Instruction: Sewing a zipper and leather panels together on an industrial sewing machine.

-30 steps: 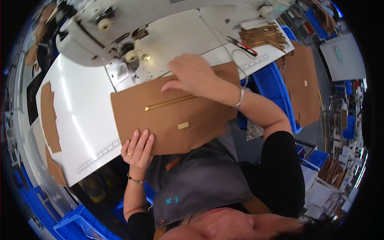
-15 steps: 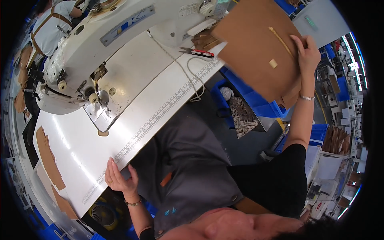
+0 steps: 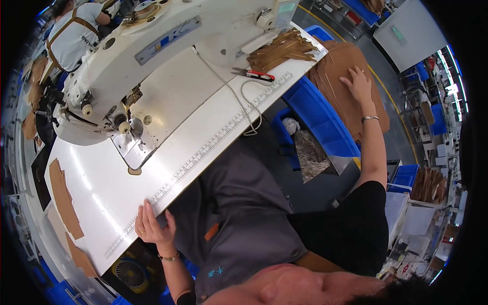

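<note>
My right hand (image 3: 360,84) lies on top of a stack of flat brown sheets (image 3: 374,107), its fingers spread. The stack sits at the right, beside a blue bin (image 3: 320,114) at the table's end. My left hand (image 3: 154,229) rests at the near edge of the white sewing table (image 3: 175,147), fingers stretched out over the edge, holding nothing. A white sewing machine (image 3: 122,66) stands on the table, with its needle area left of the middle.
Brown strips (image 3: 282,50) lie heaped at the table's right end, near red-handled thread snips (image 3: 254,74) and a looped grey cord (image 3: 231,89). More brown pieces (image 3: 65,198) lie at the left edge. Another person (image 3: 76,35) works at the far left.
The large brown sheet that my right hand was holding up is now down on the stack or out of sight. That hand has moved left and lies flat. My left hand has hardly moved.
</note>
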